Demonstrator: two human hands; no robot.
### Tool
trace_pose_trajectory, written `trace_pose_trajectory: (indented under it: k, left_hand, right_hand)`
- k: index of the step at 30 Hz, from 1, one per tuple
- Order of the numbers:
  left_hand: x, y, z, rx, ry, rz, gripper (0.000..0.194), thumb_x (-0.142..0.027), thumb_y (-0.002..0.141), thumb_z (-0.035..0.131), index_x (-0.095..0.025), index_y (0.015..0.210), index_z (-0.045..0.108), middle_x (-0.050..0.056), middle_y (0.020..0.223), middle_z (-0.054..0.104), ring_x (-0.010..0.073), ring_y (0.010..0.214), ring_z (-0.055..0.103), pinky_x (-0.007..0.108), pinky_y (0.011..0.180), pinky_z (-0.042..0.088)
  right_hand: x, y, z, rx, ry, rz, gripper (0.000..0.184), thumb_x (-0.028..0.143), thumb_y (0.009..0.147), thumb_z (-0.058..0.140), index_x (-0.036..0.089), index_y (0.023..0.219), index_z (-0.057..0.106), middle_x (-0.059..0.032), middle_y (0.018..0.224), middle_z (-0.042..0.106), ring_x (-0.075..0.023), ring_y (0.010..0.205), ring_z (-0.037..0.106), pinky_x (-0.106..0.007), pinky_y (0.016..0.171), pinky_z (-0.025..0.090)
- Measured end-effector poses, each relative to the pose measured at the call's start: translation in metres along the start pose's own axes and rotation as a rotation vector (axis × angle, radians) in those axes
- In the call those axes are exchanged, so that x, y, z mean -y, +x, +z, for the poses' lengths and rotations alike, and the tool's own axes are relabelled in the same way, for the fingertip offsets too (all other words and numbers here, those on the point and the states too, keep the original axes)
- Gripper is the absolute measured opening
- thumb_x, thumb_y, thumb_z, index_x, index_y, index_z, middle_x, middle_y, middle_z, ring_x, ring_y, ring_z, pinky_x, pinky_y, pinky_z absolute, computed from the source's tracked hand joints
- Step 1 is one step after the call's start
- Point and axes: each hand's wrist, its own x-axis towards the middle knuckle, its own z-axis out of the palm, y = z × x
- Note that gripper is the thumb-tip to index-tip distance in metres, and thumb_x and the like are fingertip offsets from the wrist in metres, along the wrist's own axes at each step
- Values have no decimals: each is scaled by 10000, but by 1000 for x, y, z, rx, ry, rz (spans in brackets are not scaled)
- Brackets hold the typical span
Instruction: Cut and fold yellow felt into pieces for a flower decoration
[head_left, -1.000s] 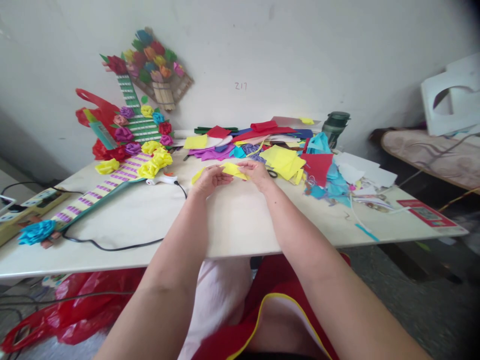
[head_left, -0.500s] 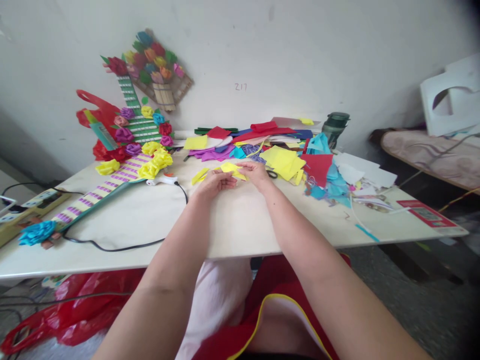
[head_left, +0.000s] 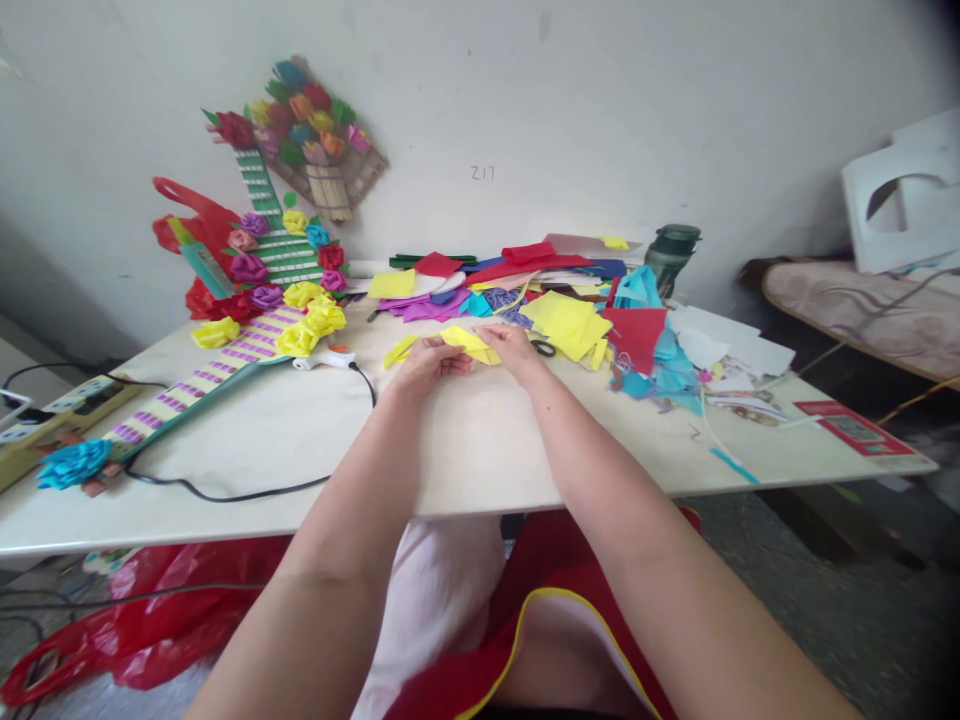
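Observation:
Between my two hands is a piece of yellow crepe paper (head_left: 466,341), held a little above the table. My left hand (head_left: 430,366) pinches its left side with the fingers closed. At its right side my right hand (head_left: 514,350) grips the edge between thumb and fingers. Another yellow paper piece (head_left: 399,351) lies just left of my left hand. Right of my right hand are the black handle of a pair of scissors (head_left: 543,348) and a stack of yellow paper sheets (head_left: 568,325).
A white glue gun (head_left: 324,360) with a black cord lies left, beside a guitar-shaped craft with paper flowers (head_left: 311,327). Coloured paper (head_left: 525,262) is piled along the wall. Blue and red scraps (head_left: 636,338), white paper and a dark bottle (head_left: 670,260) are at the right.
The yellow paper between my hands shows broader and flatter. My left fingers have curled in a little; both hands stay in nearly the same place.

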Motion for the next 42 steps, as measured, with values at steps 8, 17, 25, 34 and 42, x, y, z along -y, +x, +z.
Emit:
trace_pose_trajectory:
  k: [8,17,25,34,42]
  left_hand:
    - [1,2,-6,6,56,33,148,-222,652,721,-124,739,652,49,645,678,115,504,603,242,568,489]
    - [1,4,-8,-31,53,55,230,-230,604,723,-124,801,667,21,640,649,102,522,584,228,552,466]
    - [-3,1,-4,-15,24,52,169,-209,618,697,-120,756,657,20,599,646,109,519,586,241,572,485]
    - [-1,2,-6,6,12,56,123,-186,658,672,-121,760,646,32,616,666,124,546,612,256,608,512]
    - [-2,2,-6,-7,1,49,67,-167,669,654,-121,713,631,31,606,666,129,525,616,272,623,534]
  right_hand:
    - [3,-6,-7,120,43,194,266,384,798,649,131,730,687,-51,600,686,-121,487,584,-220,469,444]
    - [6,-6,-8,126,47,305,160,258,797,665,142,686,658,-47,598,684,-120,479,576,-216,434,420]
    - [8,-7,-5,74,10,298,145,250,715,733,149,665,642,-21,587,659,-122,512,584,-221,458,426]
    - [8,-9,-6,114,1,291,204,308,781,674,139,673,639,-24,569,646,-115,513,575,-203,428,362]
    - [4,-6,-5,86,-74,250,151,276,744,699,144,688,651,9,543,620,-81,469,502,-190,429,324]
